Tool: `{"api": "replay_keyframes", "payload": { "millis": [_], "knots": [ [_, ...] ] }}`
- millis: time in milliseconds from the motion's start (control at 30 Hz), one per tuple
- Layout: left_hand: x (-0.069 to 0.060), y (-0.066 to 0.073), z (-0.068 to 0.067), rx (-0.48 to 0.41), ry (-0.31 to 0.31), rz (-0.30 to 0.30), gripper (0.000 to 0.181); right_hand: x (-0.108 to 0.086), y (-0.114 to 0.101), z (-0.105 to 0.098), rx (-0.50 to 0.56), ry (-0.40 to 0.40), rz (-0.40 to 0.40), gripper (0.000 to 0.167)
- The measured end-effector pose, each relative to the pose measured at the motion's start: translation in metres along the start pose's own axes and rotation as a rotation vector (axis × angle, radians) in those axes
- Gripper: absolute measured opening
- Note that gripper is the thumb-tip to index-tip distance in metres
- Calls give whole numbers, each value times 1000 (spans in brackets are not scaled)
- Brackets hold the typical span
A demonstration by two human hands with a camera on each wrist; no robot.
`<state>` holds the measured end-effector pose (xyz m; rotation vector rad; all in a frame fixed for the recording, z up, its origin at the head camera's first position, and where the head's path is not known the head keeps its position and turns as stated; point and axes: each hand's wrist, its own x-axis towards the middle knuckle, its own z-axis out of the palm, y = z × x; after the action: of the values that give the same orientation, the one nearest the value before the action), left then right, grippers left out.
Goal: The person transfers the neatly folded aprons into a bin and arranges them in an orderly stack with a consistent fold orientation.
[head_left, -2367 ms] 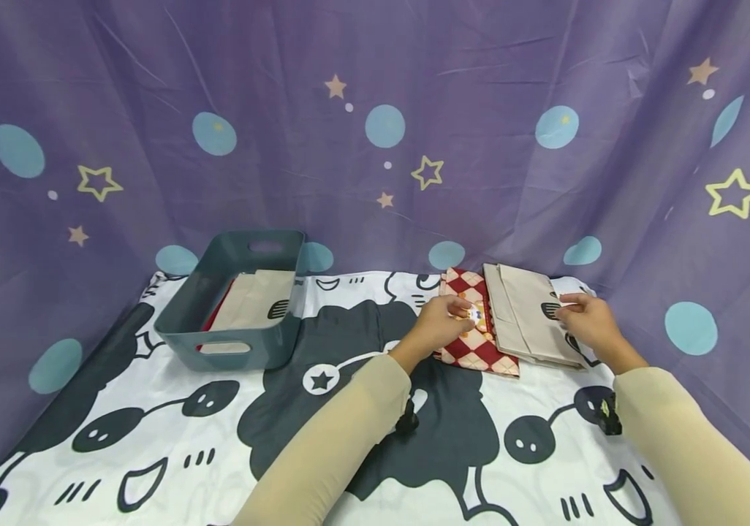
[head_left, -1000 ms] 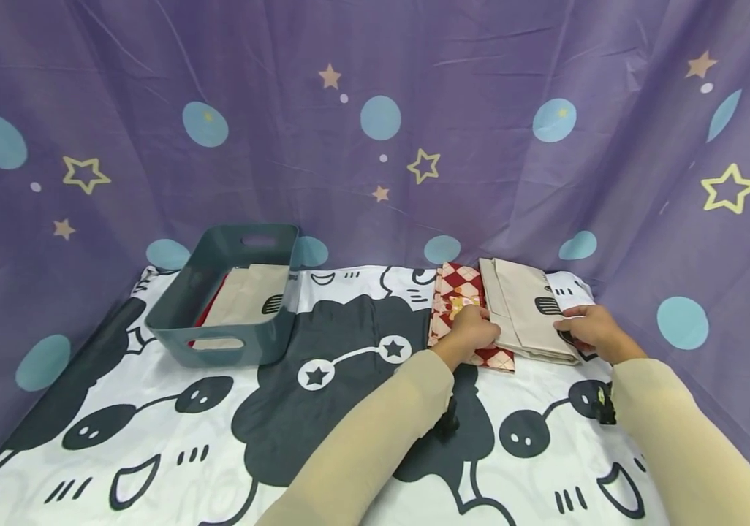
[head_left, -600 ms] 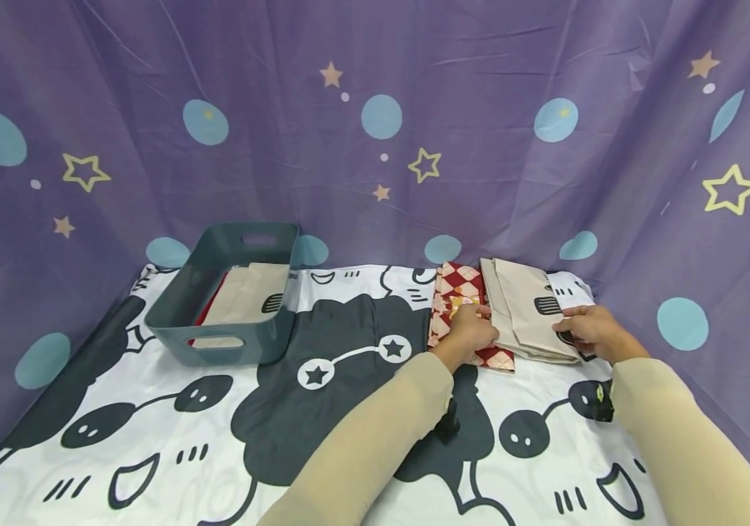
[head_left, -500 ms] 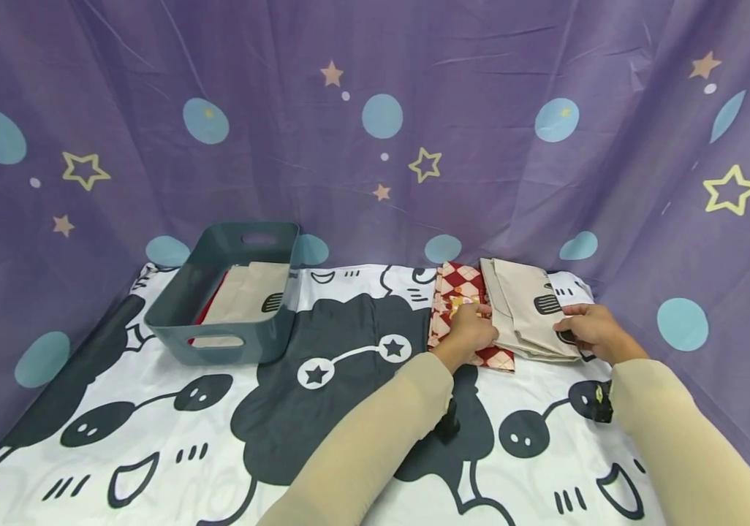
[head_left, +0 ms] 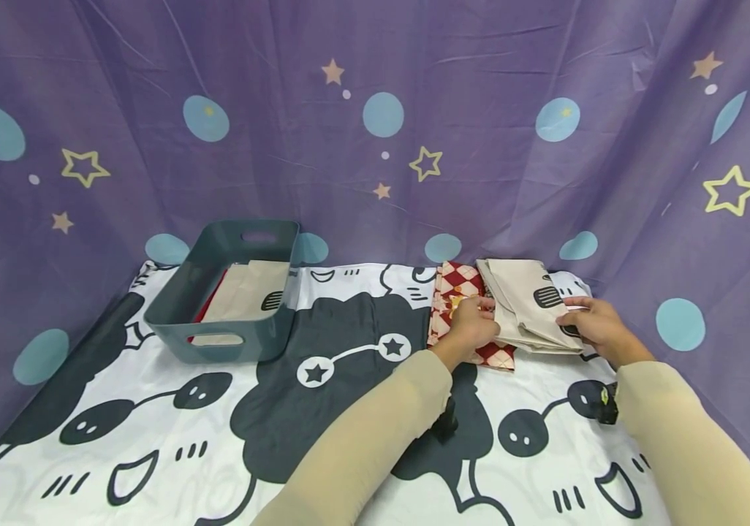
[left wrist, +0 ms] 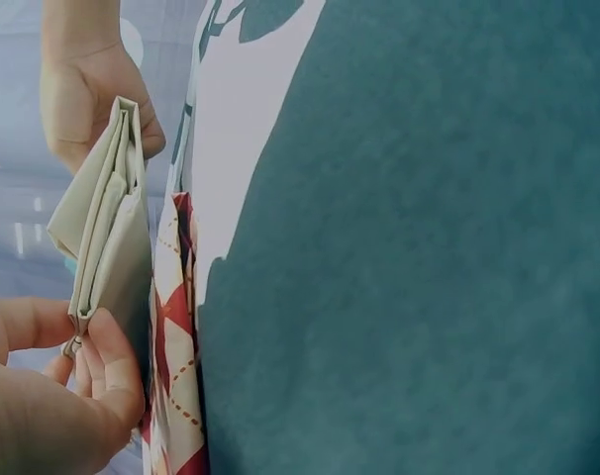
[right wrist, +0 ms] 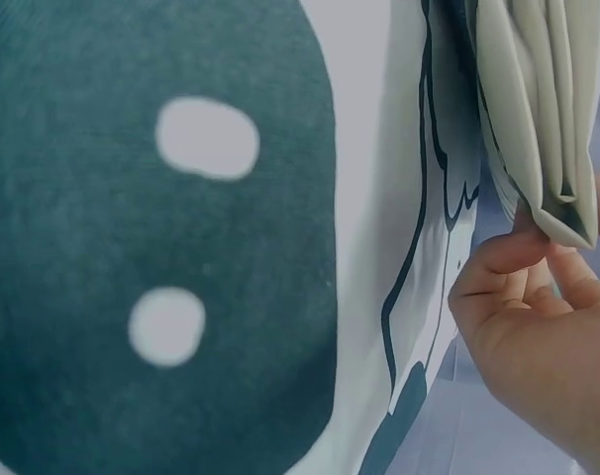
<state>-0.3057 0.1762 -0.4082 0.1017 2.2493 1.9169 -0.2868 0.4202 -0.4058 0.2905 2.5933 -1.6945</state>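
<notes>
The left hand [head_left: 470,327] and right hand [head_left: 600,329] pinch a folded cream cloth [head_left: 523,299] by its sides. It partly hides a red checked cloth [head_left: 444,313]. Well left, a bin [head_left: 264,337] holds another pale cloth [head_left: 243,296].

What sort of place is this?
Probably an indoor spot staged for handling folded beige fabric, though the room beyond isn't shown. A purple star-print curtain hangs behind and at the sides, and a cartoon-print sheet covers the surface, with a grey-green bin standing on it.
</notes>
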Motion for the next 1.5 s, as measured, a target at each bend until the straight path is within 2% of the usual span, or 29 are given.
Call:
{"api": "replay_keyframes", "payload": {
  "millis": [67,367,733,933,1167,1300,1500],
  "knots": [
    [1,1,-1,23,-3,42,44,0,-1,-1,12,-3,-19,64],
    [-3,4,-8,25,-26,74,44,-3,-6,1,-9,1,-53,61],
    [-7,9,-20,17,-46,147,46,-2,-14,9,16,19,-111,60],
    [-10,9,-31,74,-31,166,48,0,-17,17,4,29,-146,59],
    [-14,7,-41,43,-23,206,51,0,-23,27,-14,40,-199,56],
    [-16,7,-47,47,-18,212,50,-1,-28,32,-37,54,-223,55],
    [-19,6,-61,112,-28,188,49,-2,-34,43,-100,79,-251,53]
  ]
}}
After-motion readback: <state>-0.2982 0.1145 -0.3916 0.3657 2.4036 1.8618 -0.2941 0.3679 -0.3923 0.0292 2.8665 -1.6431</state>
